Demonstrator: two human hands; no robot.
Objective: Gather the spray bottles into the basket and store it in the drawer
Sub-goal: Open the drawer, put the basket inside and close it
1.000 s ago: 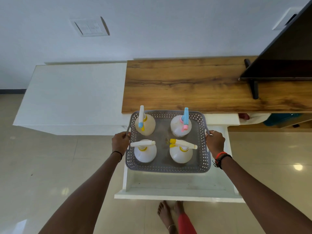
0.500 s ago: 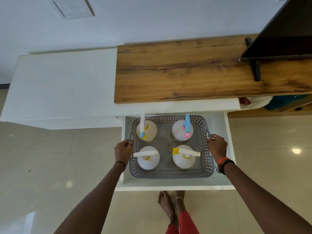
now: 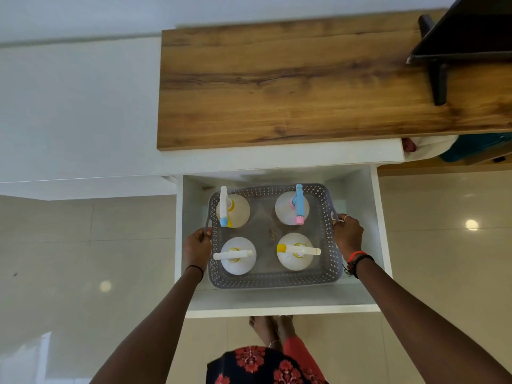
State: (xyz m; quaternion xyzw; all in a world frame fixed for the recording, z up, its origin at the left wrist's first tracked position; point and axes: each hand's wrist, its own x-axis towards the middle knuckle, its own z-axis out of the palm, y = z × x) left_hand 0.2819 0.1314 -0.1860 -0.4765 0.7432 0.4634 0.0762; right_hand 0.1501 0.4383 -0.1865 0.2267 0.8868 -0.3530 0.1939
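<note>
Below the wooden table [image 3: 291, 87], over beige floor tiles [image 3: 83, 245], we are gripping the grey basket [image 3: 274, 279] with both hands, left [image 3: 197, 246] and right [image 3: 348, 236], inside the open white drawer [image 3: 282, 303].

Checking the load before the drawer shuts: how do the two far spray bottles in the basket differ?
The far-left bottle has a white sprayer head tipped blue and yellow; the far-right bottle has a blue head tipped pink. The left one's body looks yellowish, the right one's whiter. Both stand upright in the grey basket, nozzles pointing toward the person.
</note>
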